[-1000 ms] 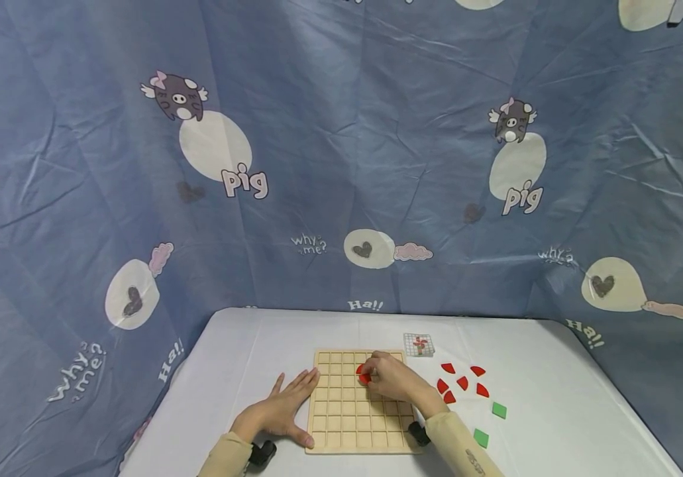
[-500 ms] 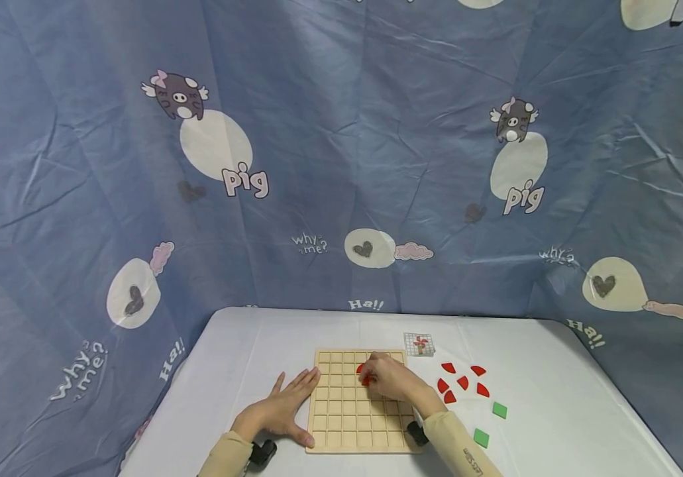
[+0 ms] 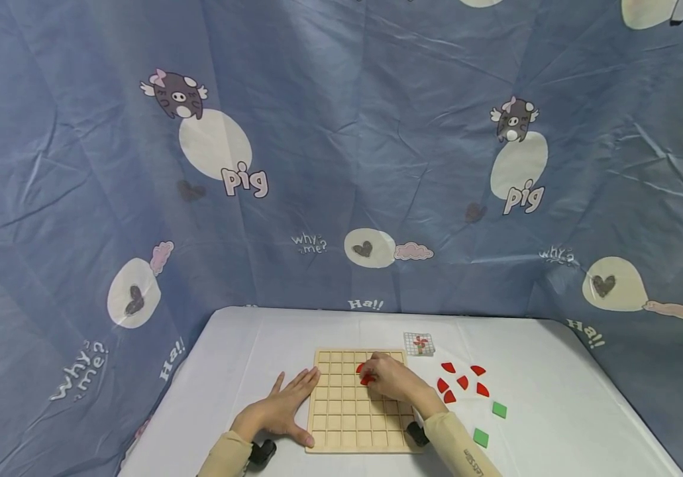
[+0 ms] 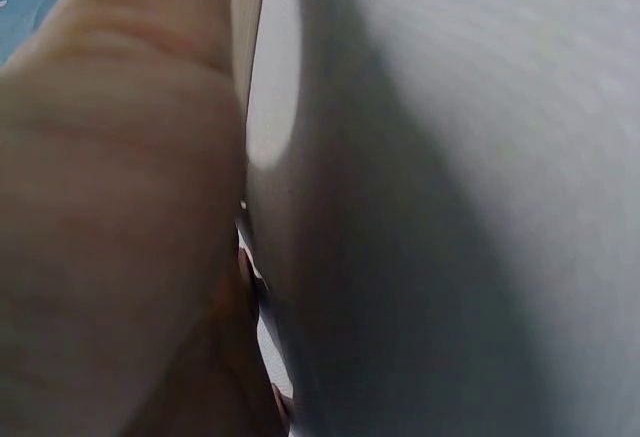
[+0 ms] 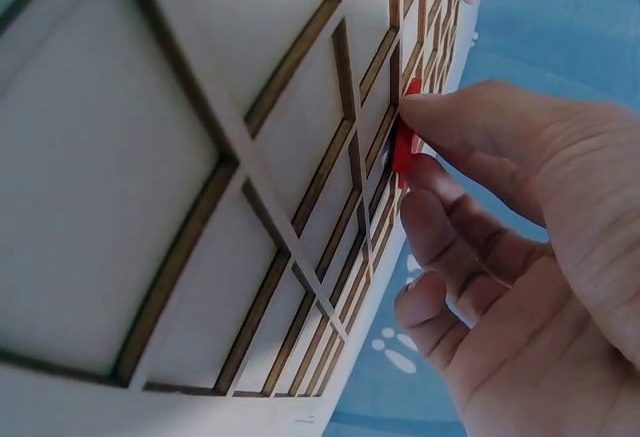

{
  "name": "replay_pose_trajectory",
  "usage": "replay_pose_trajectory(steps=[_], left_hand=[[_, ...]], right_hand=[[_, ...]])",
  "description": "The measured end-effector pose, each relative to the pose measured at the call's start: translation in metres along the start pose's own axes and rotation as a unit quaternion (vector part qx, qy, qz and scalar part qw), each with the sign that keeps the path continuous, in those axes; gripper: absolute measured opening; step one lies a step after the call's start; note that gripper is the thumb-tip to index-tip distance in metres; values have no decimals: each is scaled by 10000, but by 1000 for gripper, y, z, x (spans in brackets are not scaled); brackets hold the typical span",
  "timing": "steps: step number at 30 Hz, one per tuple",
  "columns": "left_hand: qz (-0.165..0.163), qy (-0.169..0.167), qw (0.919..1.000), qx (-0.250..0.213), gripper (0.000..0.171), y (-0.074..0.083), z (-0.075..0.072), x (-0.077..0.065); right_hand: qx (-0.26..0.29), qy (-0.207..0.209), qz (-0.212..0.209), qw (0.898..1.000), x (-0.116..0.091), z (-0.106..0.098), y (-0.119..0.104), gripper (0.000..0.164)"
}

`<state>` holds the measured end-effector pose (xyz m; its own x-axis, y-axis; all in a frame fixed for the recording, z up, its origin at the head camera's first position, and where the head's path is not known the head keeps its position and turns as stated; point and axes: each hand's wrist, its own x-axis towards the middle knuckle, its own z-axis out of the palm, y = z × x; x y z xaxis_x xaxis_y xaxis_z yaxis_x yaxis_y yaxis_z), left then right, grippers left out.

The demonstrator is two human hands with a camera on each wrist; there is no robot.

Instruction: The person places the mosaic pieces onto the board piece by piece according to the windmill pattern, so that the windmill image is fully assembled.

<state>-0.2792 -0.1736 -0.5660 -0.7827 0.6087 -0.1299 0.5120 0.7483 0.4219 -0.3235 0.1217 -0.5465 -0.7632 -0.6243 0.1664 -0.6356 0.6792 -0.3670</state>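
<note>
Barely a twist: the red wedge [image 3: 367, 380] has turned slightly where the right hand [image 3: 393, 379] pinches it, over the far half of the grid board [image 3: 348, 424]. The left hand [image 3: 284, 411] lies spread at the board's left edge. Looks like seating the wedge, which now wants squaring up and pressing flat.

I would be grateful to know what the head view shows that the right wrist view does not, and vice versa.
Only the head view shows the picture card, the two green squares and the loose red pieces lying off the board.
Only the right wrist view shows the right hand plainly from its palm side.
Both show the red piece it pinches, the gridded board and blue cloth.
</note>
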Motion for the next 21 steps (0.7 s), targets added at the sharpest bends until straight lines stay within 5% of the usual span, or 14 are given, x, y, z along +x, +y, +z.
replay_pose_trajectory(steps=[21], left_hand=[[-39, 53, 10000, 62, 132, 1, -1, -2]], right_hand=[[137, -177, 259, 9994, 3, -1, -1, 18]])
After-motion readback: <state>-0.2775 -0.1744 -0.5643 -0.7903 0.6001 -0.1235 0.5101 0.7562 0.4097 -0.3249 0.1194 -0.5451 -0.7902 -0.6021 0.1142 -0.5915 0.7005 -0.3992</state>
